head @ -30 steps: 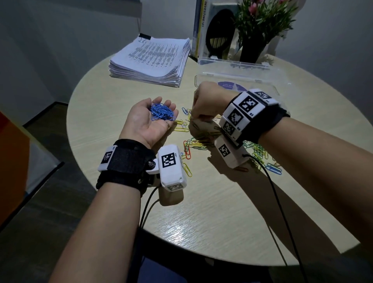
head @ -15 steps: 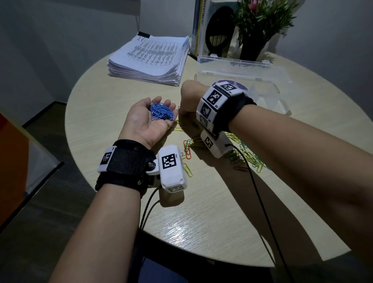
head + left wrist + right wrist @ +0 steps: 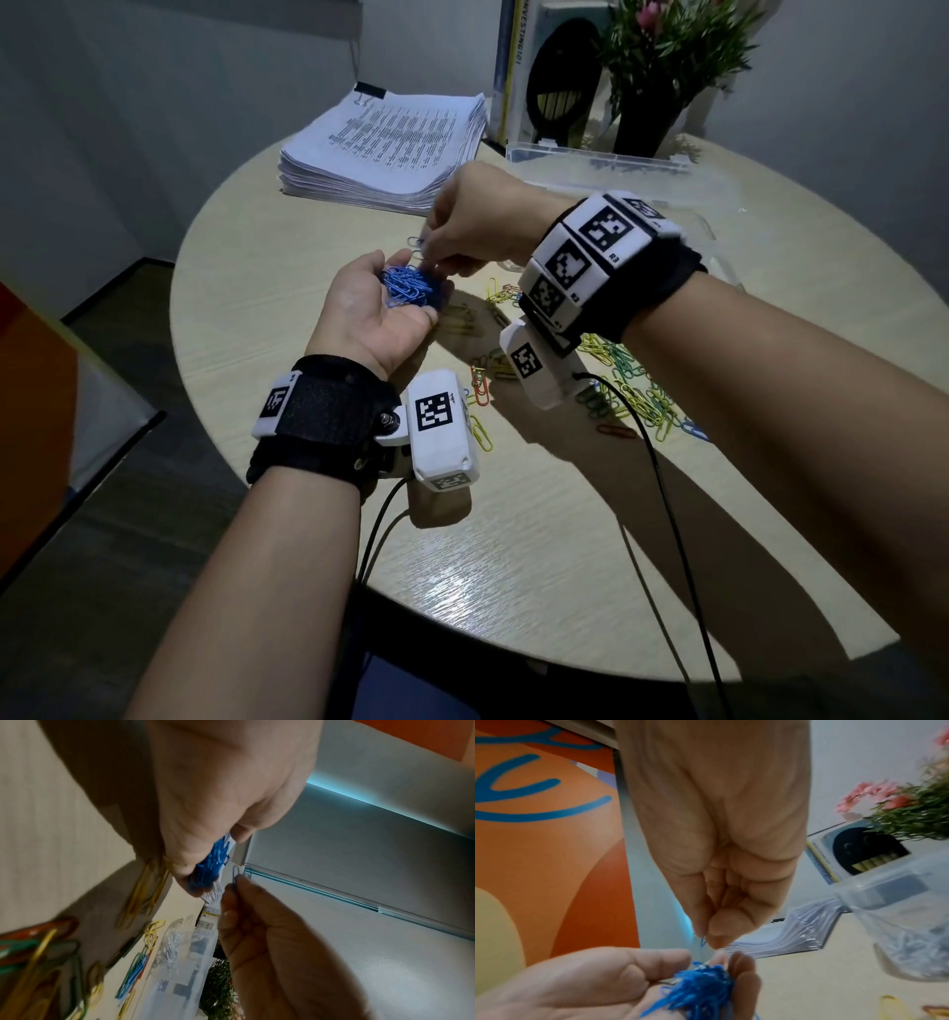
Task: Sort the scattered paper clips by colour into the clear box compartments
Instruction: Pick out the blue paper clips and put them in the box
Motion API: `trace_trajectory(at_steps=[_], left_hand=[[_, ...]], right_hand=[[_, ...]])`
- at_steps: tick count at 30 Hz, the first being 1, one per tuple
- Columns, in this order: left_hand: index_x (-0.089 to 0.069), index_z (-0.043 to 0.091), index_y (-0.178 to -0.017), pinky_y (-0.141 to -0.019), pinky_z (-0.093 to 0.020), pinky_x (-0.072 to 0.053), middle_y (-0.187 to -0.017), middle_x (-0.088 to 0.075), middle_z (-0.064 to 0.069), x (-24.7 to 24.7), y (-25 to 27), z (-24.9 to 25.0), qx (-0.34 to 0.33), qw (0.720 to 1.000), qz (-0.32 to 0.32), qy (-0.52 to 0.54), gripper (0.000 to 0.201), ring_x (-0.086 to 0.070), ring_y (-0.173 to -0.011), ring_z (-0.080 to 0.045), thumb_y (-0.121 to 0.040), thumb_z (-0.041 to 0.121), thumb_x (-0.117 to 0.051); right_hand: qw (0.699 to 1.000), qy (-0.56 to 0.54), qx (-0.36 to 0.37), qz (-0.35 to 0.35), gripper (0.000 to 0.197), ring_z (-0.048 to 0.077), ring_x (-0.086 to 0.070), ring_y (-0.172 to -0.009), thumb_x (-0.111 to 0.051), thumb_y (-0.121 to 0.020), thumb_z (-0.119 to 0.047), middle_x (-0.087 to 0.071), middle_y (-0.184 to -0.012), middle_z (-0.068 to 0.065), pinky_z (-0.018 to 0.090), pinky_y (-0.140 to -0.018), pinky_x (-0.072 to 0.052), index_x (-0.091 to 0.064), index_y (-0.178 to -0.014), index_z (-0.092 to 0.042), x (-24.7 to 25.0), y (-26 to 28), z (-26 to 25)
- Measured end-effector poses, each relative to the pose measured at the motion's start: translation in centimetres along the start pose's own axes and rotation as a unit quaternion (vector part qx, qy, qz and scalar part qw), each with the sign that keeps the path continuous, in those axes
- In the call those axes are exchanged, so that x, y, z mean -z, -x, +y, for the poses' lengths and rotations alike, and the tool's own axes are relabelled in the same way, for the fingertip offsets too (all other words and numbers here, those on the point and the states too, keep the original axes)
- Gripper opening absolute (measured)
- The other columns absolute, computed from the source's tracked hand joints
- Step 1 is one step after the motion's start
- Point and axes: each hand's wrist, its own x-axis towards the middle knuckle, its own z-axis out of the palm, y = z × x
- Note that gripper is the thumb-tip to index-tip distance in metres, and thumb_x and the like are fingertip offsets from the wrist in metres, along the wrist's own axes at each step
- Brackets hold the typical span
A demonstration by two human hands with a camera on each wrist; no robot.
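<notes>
My left hand [image 3: 359, 308] lies palm up over the round table [image 3: 513, 539], its fingers curled round a heap of blue paper clips [image 3: 408, 285] [image 3: 213, 860] [image 3: 700, 988]. Just above that heap my right hand [image 3: 472, 221] pinches a single blue clip [image 3: 235, 876] [image 3: 702, 940] between thumb and forefinger. Yellow, green, red and blue scattered clips [image 3: 631, 390] lie on the table under my right wrist. The clear box [image 3: 590, 169] [image 3: 898, 912] stands open behind my right hand, with pale clips in one compartment; my right wrist hides most of it in the head view.
A thick stack of printed paper [image 3: 390, 144] lies at the back left of the table. Behind the box are a dark vase with a flowering plant [image 3: 652, 113] and an upright book [image 3: 554, 77]. The table's front edge is near my forearms.
My right hand has risen from the scattered clips and swung left to above my left palm, now pinching a blue clip. The left hand has kept its place with its heap.
</notes>
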Motion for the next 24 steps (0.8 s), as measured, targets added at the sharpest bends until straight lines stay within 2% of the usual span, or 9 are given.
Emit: trace_trajectory(at_steps=[3,6,8,10,14,16,18,22,24], left_hand=[[-0.051,0.000,-0.090,-0.085,-0.036,-0.045,-0.089,-0.055,-0.021,-0.1,0.1,0.0,0.003,1.000,-0.018,0.008,0.032,-0.054,-0.079,-0.027,-0.101,0.020,-0.029],[-0.052,0.001,-0.091,-0.089,-0.038,-0.047,-0.089,-0.054,-0.020,0.0,-0.1,0.1,0.003,1.000,-0.005,0.022,0.033,-0.054,-0.081,-0.027,-0.102,0.021,-0.029],[-0.053,0.002,-0.089,-0.083,-0.040,-0.047,-0.090,-0.055,-0.020,0.1,-0.1,0.1,0.002,1.000,0.002,0.006,0.034,-0.055,-0.082,-0.028,-0.102,0.021,-0.029],[-0.054,0.002,-0.089,-0.085,-0.041,-0.044,-0.090,-0.055,-0.020,0.1,-0.1,0.0,0.002,1.000,0.003,-0.001,0.034,-0.056,-0.084,-0.028,-0.103,0.020,-0.029],[-0.055,0.001,-0.091,-0.087,-0.040,-0.043,-0.091,-0.056,-0.020,0.0,-0.1,-0.1,0.002,1.000,0.002,-0.004,0.033,-0.056,-0.085,-0.029,-0.103,0.018,-0.029],[-0.055,0.001,-0.091,-0.088,-0.040,-0.044,-0.092,-0.056,-0.020,-0.1,0.0,-0.1,0.002,1.000,0.001,-0.005,0.033,-0.056,-0.086,-0.029,-0.102,0.017,-0.028],[-0.055,0.001,-0.092,-0.089,-0.040,-0.044,-0.092,-0.056,-0.020,-0.1,0.0,-0.1,0.000,1.000,0.001,-0.003,0.032,-0.057,-0.086,-0.029,-0.102,0.017,-0.029],[-0.056,0.001,-0.093,-0.087,-0.040,-0.044,-0.093,-0.056,-0.020,0.0,0.0,0.0,-0.003,1.000,0.003,0.000,0.032,-0.057,-0.086,-0.029,-0.102,0.017,-0.029],[-0.056,0.002,-0.093,-0.087,-0.040,-0.044,-0.093,-0.057,-0.020,0.0,0.1,0.0,-0.005,1.000,0.003,0.001,0.032,-0.057,-0.087,-0.029,-0.102,0.017,-0.030]], right_hand=[[0.999,0.020,0.030,-0.024,0.014,0.023,-0.070,-0.070,-0.075,-0.080,-0.014,-0.073,-0.078,0.016,0.041,-0.075,-0.060,-0.074,-0.086,-0.001,-0.5,0.1,-0.9],[0.998,0.062,0.021,0.001,0.014,0.020,-0.066,-0.064,-0.066,-0.086,-0.009,-0.072,-0.079,0.016,0.039,-0.075,-0.060,-0.074,-0.090,0.002,0.3,0.3,-0.6],[0.993,0.121,-0.003,0.017,0.016,0.023,-0.071,-0.070,-0.061,-0.085,-0.004,-0.073,-0.083,0.015,0.040,-0.075,-0.060,-0.073,-0.091,0.005,1.3,0.3,0.5],[0.980,0.196,-0.040,0.014,0.015,0.021,-0.070,-0.072,-0.060,-0.084,-0.004,-0.073,-0.086,0.012,0.038,-0.074,-0.060,-0.071,-0.089,0.004,2.2,0.3,2.0],[0.954,0.293,-0.066,0.008,0.024,0.031,-0.068,-0.092,-0.057,-0.085,-0.001,-0.068,-0.105,0.026,0.043,-0.087,-0.055,-0.070,-0.104,0.005,2.4,0.8,5.0],[0.948,0.308,-0.076,-0.001,0.023,0.033,-0.066,-0.086,-0.061,-0.086,-0.006,-0.068,-0.106,0.025,0.036,-0.070,-0.055,-0.069,-0.104,0.006,2.2,1.1,5.7],[0.944,0.320,-0.081,-0.014,0.027,0.027,-0.059,-0.074,-0.068,-0.084,-0.016,-0.069,-0.102,0.023,0.027,-0.052,-0.044,-0.069,-0.100,0.006,2.1,1.2,5.9],[0.944,0.318,-0.088,-0.031,0.024,0.026,-0.060,-0.076,-0.067,-0.083,-0.015,-0.069,-0.103,0.021,0.028,-0.056,-0.044,-0.066,-0.095,0.006,1.9,0.9,6.0],[0.942,0.324,-0.081,-0.033,0.025,0.026,-0.060,-0.078,-0.064,-0.082,-0.009,-0.068,-0.106,0.021,0.028,-0.055,-0.044,-0.068,-0.102,0.006,1.6,0.8,5.8]])
